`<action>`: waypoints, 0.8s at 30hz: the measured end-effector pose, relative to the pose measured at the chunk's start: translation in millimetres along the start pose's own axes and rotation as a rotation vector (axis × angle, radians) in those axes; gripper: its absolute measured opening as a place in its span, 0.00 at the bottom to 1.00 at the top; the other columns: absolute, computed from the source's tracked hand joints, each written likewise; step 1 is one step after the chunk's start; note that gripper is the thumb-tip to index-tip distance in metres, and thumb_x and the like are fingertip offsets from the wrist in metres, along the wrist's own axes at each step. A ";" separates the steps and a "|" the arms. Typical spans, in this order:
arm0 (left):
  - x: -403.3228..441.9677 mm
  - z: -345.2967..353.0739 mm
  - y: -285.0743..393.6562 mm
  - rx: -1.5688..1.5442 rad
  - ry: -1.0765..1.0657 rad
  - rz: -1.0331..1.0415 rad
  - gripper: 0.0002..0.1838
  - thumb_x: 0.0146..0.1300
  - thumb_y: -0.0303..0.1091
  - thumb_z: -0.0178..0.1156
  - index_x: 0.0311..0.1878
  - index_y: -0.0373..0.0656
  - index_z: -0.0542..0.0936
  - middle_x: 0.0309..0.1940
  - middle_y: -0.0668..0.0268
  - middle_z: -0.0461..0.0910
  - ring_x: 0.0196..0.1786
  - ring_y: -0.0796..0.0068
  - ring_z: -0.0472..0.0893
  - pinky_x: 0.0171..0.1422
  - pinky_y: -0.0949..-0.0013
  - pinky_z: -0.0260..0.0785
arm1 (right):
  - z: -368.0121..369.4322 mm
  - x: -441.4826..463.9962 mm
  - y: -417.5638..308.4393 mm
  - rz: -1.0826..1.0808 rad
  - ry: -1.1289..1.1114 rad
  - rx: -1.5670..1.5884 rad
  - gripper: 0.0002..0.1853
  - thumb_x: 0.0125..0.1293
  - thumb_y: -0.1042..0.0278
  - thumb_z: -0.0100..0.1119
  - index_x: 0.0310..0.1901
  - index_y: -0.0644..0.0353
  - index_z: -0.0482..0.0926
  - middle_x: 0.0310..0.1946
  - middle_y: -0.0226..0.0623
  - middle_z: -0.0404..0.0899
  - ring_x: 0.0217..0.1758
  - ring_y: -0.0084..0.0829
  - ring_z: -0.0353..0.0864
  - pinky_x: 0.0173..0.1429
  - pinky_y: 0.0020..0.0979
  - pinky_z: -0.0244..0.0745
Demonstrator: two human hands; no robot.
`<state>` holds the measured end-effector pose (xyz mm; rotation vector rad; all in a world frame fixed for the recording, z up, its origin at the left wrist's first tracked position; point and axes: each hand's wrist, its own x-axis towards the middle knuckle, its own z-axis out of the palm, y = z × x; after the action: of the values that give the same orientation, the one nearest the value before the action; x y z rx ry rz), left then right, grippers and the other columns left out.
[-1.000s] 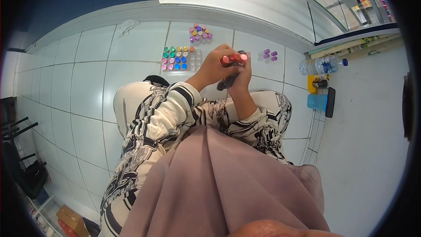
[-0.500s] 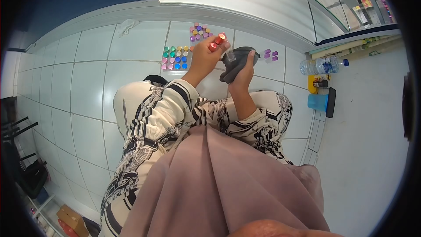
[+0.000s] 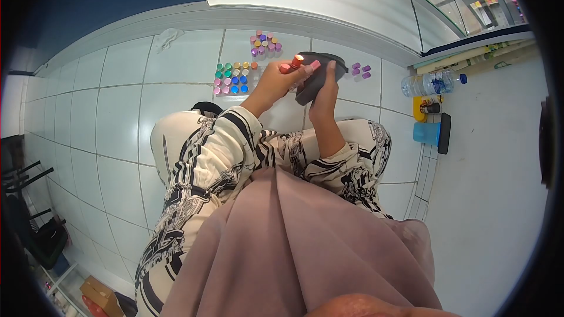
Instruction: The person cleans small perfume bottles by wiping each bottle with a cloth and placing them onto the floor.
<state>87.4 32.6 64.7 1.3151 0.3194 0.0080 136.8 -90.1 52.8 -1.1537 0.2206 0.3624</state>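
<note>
My left hand (image 3: 275, 85) is closed around small red-capped bottles (image 3: 298, 61), whose caps stick up past the fingers. Their lower parts are hidden behind the hand and a dark grey soft pouch (image 3: 313, 85). My right hand (image 3: 325, 97) grips that pouch from its near right side, thumb along the top. The left fingertips meet the pouch's left edge. Just left of the hands, rows of small bottles with green, gold, pink and blue caps (image 3: 235, 80) stand on the tiled floor. Farther off is a cluster with pink, purple and gold caps (image 3: 265, 43).
Several purple-capped pieces (image 3: 361, 71) lie right of the pouch. Along the right side are a plastic water bottle (image 3: 432, 84), a yellow object (image 3: 419, 108) and a blue container (image 3: 427, 133). A white cabinet (image 3: 305, 3) borders the far side; a crumpled white bag (image 3: 169, 38) lies left.
The left hand has shifted slightly right against the pouch, and the clear glass part seen earlier is now hidden. The right hand has tilted the pouch and raised it a little.
</note>
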 end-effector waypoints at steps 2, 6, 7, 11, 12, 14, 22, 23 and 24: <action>1.3 0.8 -1.5 -0.033 -0.017 -0.040 0.18 0.62 0.52 0.67 0.33 0.45 0.80 0.20 0.75 0.73 0.15 0.91 0.62 0.17 0.80 0.49 | 0.4 -0.6 3.2 -0.002 -0.019 -0.079 0.26 0.71 0.43 0.53 0.45 0.64 0.78 0.35 0.36 0.80 0.31 0.24 0.80 0.34 0.24 0.74; -2.0 0.2 9.9 -0.110 0.031 -0.140 0.18 0.62 0.51 0.68 0.33 0.46 0.77 0.19 0.75 0.71 0.15 0.90 0.62 0.15 0.80 0.47 | -11.2 6.4 17.7 -0.182 -0.103 -0.270 0.22 0.72 0.50 0.57 0.48 0.65 0.77 0.37 0.34 0.80 0.36 0.23 0.78 0.42 0.25 0.73; -1.7 -2.1 9.8 -0.141 0.000 -0.176 0.18 0.60 0.50 0.69 0.32 0.46 0.77 0.19 0.76 0.71 0.16 0.89 0.63 0.16 0.80 0.46 | -11.4 6.3 19.9 -0.260 -0.101 -0.292 0.20 0.72 0.52 0.57 0.48 0.65 0.77 0.39 0.34 0.79 0.38 0.23 0.78 0.44 0.25 0.73; 0.3 -8.0 7.3 -0.224 -0.078 -0.288 0.16 0.58 0.47 0.70 0.30 0.48 0.76 0.18 0.76 0.70 0.18 0.89 0.64 0.17 0.81 0.45 | -3.8 -1.9 14.5 -0.475 -0.142 -0.267 0.16 0.71 0.59 0.58 0.47 0.65 0.79 0.44 0.34 0.77 0.45 0.26 0.76 0.49 0.29 0.71; 0.3 -8.4 4.8 -0.236 -0.086 -0.307 0.16 0.58 0.47 0.70 0.29 0.48 0.76 0.18 0.76 0.69 0.18 0.89 0.64 0.17 0.81 0.45 | -4.0 -1.1 14.7 -0.497 -0.184 -0.334 0.15 0.71 0.59 0.59 0.47 0.65 0.79 0.44 0.36 0.77 0.45 0.27 0.77 0.49 0.30 0.72; 0.3 -11.4 -2.7 -0.320 -0.079 -0.309 0.14 0.60 0.44 0.68 0.29 0.49 0.75 0.19 0.75 0.70 0.19 0.88 0.66 0.16 0.82 0.46 | -8.0 2.1 12.4 -0.546 -0.262 -0.467 0.14 0.69 0.60 0.60 0.46 0.65 0.80 0.45 0.39 0.76 0.45 0.31 0.77 0.49 0.32 0.72; -0.4 -13.8 -16.2 -0.488 -0.046 -0.370 0.11 0.63 0.42 0.64 0.34 0.48 0.74 0.23 0.73 0.73 0.21 0.87 0.70 0.14 0.83 0.50 | -10.7 9.8 9.5 -0.907 -0.310 -0.800 0.16 0.66 0.57 0.61 0.42 0.64 0.81 0.38 0.44 0.77 0.39 0.44 0.78 0.43 0.39 0.72; -0.8 -12.1 -16.4 -0.455 -0.035 -0.355 0.11 0.62 0.41 0.65 0.32 0.48 0.74 0.22 0.73 0.73 0.21 0.86 0.70 0.15 0.83 0.49 | -10.3 8.4 11.0 -0.857 -0.294 -0.828 0.16 0.67 0.56 0.61 0.41 0.63 0.81 0.36 0.45 0.77 0.38 0.43 0.77 0.42 0.40 0.72; -1.2 -10.7 -16.6 -0.421 -0.024 -0.339 0.10 0.61 0.41 0.65 0.31 0.49 0.75 0.22 0.73 0.72 0.21 0.86 0.69 0.15 0.82 0.49 | -9.6 6.9 11.9 -0.807 -0.278 -0.855 0.16 0.68 0.55 0.60 0.40 0.63 0.81 0.34 0.45 0.77 0.37 0.43 0.77 0.41 0.40 0.71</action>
<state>80.8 38.2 46.9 0.8327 0.4880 -0.2157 138.6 -93.5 36.4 -1.8860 -0.7040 -0.1383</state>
